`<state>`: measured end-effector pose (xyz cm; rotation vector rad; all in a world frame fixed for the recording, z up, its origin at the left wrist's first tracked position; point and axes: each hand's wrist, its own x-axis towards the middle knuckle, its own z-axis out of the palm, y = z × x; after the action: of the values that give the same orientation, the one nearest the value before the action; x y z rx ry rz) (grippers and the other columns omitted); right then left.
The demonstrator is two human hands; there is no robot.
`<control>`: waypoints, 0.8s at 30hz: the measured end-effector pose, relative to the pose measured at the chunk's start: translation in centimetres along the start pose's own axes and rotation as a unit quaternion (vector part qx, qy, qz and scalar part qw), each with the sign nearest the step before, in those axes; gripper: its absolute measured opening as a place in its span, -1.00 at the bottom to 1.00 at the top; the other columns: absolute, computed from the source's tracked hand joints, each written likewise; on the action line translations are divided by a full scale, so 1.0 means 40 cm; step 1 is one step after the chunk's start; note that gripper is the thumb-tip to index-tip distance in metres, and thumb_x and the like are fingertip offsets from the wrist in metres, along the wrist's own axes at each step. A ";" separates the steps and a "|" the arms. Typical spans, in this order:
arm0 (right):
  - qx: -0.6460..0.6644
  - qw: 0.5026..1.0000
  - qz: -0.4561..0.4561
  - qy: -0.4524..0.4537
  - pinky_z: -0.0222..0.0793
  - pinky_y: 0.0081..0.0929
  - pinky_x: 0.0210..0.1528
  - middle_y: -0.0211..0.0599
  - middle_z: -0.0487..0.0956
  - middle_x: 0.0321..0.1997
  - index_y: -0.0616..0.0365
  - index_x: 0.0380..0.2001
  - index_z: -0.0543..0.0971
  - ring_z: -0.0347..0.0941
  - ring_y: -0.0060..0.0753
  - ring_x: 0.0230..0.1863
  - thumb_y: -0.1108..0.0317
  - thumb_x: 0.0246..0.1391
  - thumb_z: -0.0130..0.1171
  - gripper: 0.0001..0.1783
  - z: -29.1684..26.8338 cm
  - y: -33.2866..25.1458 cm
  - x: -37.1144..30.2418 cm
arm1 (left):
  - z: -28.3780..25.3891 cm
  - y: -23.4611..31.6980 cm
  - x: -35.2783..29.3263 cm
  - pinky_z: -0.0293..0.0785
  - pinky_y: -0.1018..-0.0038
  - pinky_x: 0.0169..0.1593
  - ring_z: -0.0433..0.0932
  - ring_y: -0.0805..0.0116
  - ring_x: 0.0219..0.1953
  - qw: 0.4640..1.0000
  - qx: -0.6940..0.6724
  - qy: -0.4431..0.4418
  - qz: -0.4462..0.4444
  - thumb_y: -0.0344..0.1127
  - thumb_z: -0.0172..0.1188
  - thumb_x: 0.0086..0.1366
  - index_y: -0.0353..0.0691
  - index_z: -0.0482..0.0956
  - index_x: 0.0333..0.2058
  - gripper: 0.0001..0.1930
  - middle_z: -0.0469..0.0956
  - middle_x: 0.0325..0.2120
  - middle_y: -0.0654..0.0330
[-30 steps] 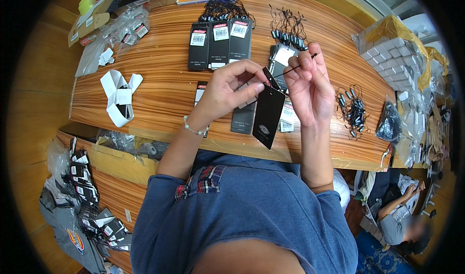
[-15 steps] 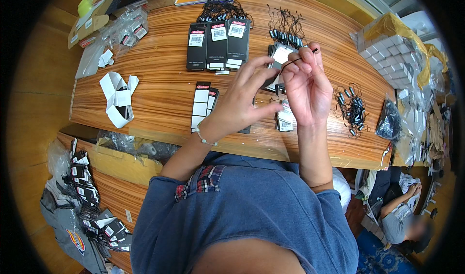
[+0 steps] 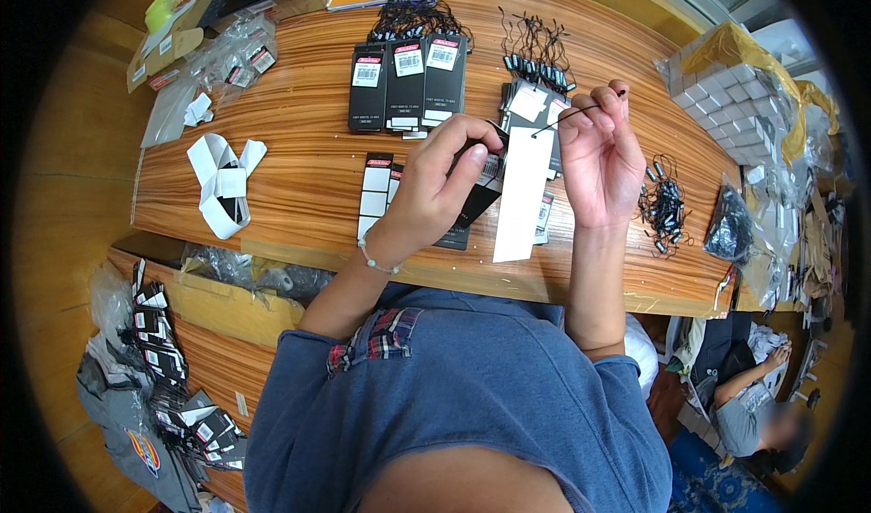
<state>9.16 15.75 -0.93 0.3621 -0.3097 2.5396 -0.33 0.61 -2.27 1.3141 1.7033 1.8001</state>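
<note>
Left hand (image 3: 440, 186): grip closed, thumb and fingers pinched on a dark hang tag (image 3: 476, 200) at its upper end; a beaded bracelet sits on that wrist. Right hand (image 3: 599, 155): grip closed, fingertips pinched on a thin black string (image 3: 567, 118) that runs from the fingers down-left to the top of a long white tag (image 3: 523, 195). White tag hangs upright between the two hands, just right of the dark tag, touching or overlapping it; both held above the wooden worktop (image 3: 299, 186).

Taking the white tag as landmark: row of three black tags (image 3: 406, 82) up-left, flat on the worktop. Heap of black string loops (image 3: 535, 46) straight above. Smaller bundle of loops (image 3: 667, 206) to the right. Folded white paper pieces (image 3: 222, 182) far left.
</note>
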 end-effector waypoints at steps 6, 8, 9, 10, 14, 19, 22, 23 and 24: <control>-0.027 1.000 0.002 -0.003 0.26 -0.52 -0.17 -0.31 0.40 -0.36 0.13 -0.17 0.36 0.27 -0.52 -0.37 0.54 0.09 -0.11 -0.79 0.006 0.009 -0.004 | 0.001 0.001 0.001 0.29 0.56 -0.27 0.38 0.44 -0.37 0.999 0.018 0.017 0.026 -0.28 0.17 0.10 -0.30 0.37 -0.37 -0.76 0.39 -0.45 0.19; -0.036 0.999 0.003 -0.005 0.25 -0.53 -0.18 -0.31 0.40 -0.37 0.13 -0.17 0.36 0.27 -0.52 -0.38 0.54 0.09 -0.10 -0.79 0.009 0.012 -0.009 | -0.003 0.019 0.001 0.29 0.54 -0.27 0.37 0.42 -0.37 0.999 0.040 0.011 -0.033 -0.29 0.18 0.09 -0.30 0.37 -0.37 -0.76 0.38 -0.43 0.19; -0.038 0.999 0.007 -0.009 0.25 -0.54 -0.18 -0.31 0.40 -0.38 0.13 -0.17 0.35 0.27 -0.52 -0.39 0.53 0.09 -0.09 -0.79 0.012 0.014 -0.011 | -0.003 0.020 0.000 0.29 0.53 -0.26 0.37 0.41 -0.35 0.998 0.033 0.020 -0.058 -0.30 0.18 0.09 -0.30 0.39 -0.38 -0.78 0.38 -0.43 0.19; -0.040 0.999 0.011 -0.013 0.24 -0.54 -0.18 -0.31 0.40 -0.38 0.13 -0.17 0.35 0.27 -0.52 -0.39 0.53 0.09 -0.09 -0.79 0.013 0.015 -0.013 | -0.003 0.021 0.000 0.28 0.52 -0.26 0.37 0.39 -0.34 0.996 0.027 0.029 -0.082 -0.32 0.19 0.08 -0.29 0.40 -0.39 -0.79 0.39 -0.43 0.19; -0.154 0.988 -0.029 0.000 0.26 -0.52 -0.21 -0.25 0.43 -0.39 0.15 -0.17 0.35 0.30 -0.51 -0.40 0.54 0.06 -0.06 -0.77 0.012 0.005 -0.014 | -0.012 0.006 0.019 0.28 0.48 -0.25 0.35 0.33 -0.30 0.971 0.179 0.121 0.106 -0.38 0.19 0.05 -0.28 0.46 -0.44 -0.87 0.40 -0.45 0.19; -0.363 0.923 -0.106 0.067 0.33 -0.59 -0.28 -0.21 0.48 -0.44 0.23 -0.19 0.35 0.36 -0.49 -0.43 0.55 0.05 -0.02 -0.79 0.031 0.009 -0.017 | -0.048 0.046 0.026 0.32 0.47 -0.27 0.40 0.31 -0.36 0.951 0.247 0.131 0.128 -0.48 0.15 0.06 -0.31 0.47 -0.46 -0.94 0.44 -0.48 0.18; -0.408 0.902 -0.116 0.083 0.33 -0.63 -0.31 -0.25 0.47 -0.45 0.25 -0.23 0.36 0.36 -0.52 -0.45 0.54 0.06 -0.03 -0.83 0.018 0.010 -0.015 | -0.037 0.050 0.016 0.37 0.49 -0.31 0.46 0.34 -0.42 0.980 0.120 0.157 0.035 -0.47 0.11 0.11 -0.34 0.46 -0.43 -0.93 0.47 -0.51 0.16; -0.418 0.897 -0.118 0.085 0.32 -0.65 -0.32 -0.26 0.47 -0.45 0.25 -0.24 0.37 0.36 -0.53 -0.45 0.54 0.06 -0.03 -0.84 0.012 0.009 -0.014 | -0.033 0.065 0.014 0.40 0.50 -0.32 0.50 0.36 -0.42 0.982 0.110 0.154 0.016 -0.45 0.09 0.15 -0.35 0.44 -0.40 -0.92 0.49 -0.49 0.14; -0.451 0.882 -0.117 0.069 0.31 -0.66 -0.33 -0.28 0.47 -0.45 0.25 -0.26 0.37 0.35 -0.56 -0.46 0.53 0.07 -0.02 -0.86 0.015 0.015 -0.019 | -0.030 0.060 0.014 0.40 0.51 -0.31 0.50 0.36 -0.41 0.982 0.110 0.153 0.035 -0.46 0.09 0.15 -0.35 0.44 -0.40 -0.92 0.50 -0.49 0.14</control>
<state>9.57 14.72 -0.68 -0.1432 -1.2345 1.8998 -0.74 -0.23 0.32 1.2451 2.0930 1.9847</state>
